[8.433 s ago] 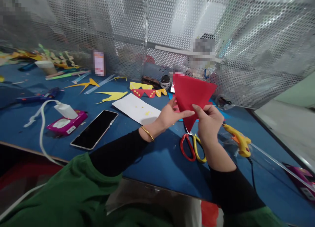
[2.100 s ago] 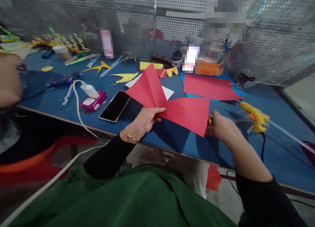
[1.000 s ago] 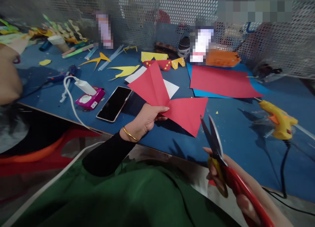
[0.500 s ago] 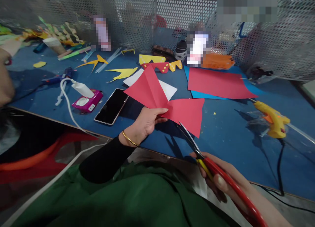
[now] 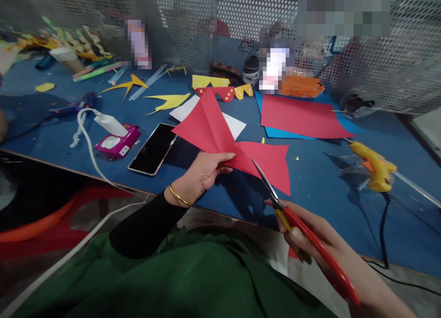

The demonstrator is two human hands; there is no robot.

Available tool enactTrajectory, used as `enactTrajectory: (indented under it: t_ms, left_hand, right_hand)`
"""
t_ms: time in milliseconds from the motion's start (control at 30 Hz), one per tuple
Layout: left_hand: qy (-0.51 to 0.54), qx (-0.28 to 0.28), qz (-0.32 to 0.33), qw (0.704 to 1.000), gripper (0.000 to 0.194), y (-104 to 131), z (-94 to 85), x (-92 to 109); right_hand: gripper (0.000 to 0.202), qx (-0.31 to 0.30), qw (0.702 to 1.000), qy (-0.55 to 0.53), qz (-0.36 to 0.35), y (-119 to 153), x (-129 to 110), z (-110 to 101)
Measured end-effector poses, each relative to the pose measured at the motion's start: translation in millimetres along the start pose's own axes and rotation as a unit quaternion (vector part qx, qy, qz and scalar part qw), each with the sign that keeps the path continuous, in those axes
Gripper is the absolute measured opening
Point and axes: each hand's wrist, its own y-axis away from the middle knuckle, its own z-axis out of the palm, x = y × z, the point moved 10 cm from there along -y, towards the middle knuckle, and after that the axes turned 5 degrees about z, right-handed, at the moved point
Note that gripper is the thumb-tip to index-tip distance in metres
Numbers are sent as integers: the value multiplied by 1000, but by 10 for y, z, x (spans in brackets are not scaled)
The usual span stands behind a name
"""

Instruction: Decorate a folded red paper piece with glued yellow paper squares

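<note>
My left hand (image 5: 203, 172) pinches a folded piece of red paper (image 5: 212, 125) between thumb and fingers. The paper is creased and spreads into two flaps, one toward the upper left and one to the right. In my right hand (image 5: 306, 235) is a pair of scissors (image 5: 310, 242) with red and yellow handles, its blades pointing up and left. The blades meet the lower edge of the right flap; part of one blade is hidden by the paper. A white sheet (image 5: 234, 125) lies partly under the red paper.
A phone (image 5: 152, 149) and a purple socket block (image 5: 119, 141) with a white plug lie to the left. Yellow glue gun (image 5: 374, 166) at right, its cord over the table edge. Red sheet (image 5: 303, 116) on blue paper behind. Paper cutouts (image 5: 211, 82) stand near the mesh panel (image 5: 172, 28).
The scissors have moved up slightly, their blades now at the right flap's edge. That flap has tilted a little down and right. The view has shifted slightly.
</note>
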Motion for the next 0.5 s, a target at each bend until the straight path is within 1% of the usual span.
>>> enactTrajectory:
  t_ms: [100,267,367,500]
  left_hand:
    - [-4,-1,8,1000,15,-6,-8,4]
    - [-14,-16,12,1000,19,-11,6,-12]
    - [-21,-41,16,999,22,5,50,-16]
    - [-27,-80,26,996,32,25,109,-10]
  right_hand:
    - [45,26,1000,12,8,-40,-36,-13]
    - [48,34,999,11,19,-52,-29,-2]
    - [51,44,999,19,14,-42,-86,-22]
    - [50,34,999,23,19,-24,-198,11]
